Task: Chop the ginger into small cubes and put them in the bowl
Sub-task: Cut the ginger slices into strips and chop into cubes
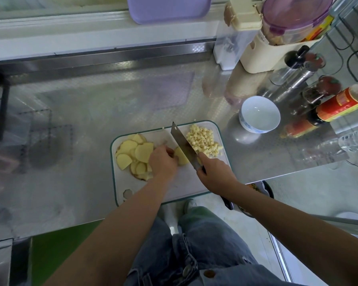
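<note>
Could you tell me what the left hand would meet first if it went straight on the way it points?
The left hand would first meet the ginger slice, perhaps already touched; the knife stands just beyond.

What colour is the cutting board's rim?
Teal, round the white cutting board, in the head view.

bottles (pixel 335 106) crowd bowl (pixel 248 125), open counter (pixel 81 120) left

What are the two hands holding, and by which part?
The right hand grips the knife by its handle. The left hand holds a ginger slice by its left edge.
</note>
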Demonstrator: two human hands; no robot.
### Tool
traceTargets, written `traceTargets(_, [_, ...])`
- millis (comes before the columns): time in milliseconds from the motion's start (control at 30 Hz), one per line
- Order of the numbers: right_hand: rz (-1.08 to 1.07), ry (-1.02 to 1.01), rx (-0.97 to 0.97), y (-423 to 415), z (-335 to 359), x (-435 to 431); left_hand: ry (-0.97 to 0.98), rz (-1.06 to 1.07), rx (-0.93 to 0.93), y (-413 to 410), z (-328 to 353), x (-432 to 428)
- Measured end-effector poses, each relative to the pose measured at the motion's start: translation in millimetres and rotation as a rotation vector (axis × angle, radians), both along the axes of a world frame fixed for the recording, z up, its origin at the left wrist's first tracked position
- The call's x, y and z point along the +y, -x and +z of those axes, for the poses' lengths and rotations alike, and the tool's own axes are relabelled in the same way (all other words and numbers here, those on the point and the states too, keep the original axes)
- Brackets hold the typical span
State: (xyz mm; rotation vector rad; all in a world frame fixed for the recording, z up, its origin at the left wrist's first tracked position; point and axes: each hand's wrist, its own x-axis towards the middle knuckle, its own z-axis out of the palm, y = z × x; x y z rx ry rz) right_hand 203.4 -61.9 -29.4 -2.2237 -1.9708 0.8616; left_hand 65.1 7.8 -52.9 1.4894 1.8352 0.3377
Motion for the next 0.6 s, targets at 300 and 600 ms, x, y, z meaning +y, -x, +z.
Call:
traceTargets(300, [-0.007,0.031,0.018,6.5,-10.5,6.2,-0.025,0.012,-0.012,-1.2,3.1,-1.2])
traceTargets(600, [-0.063,-0.002,0.040,14.6,-21.5,9.2,-0.007,-0.012,-0.007,1.8,1.7,0.6])
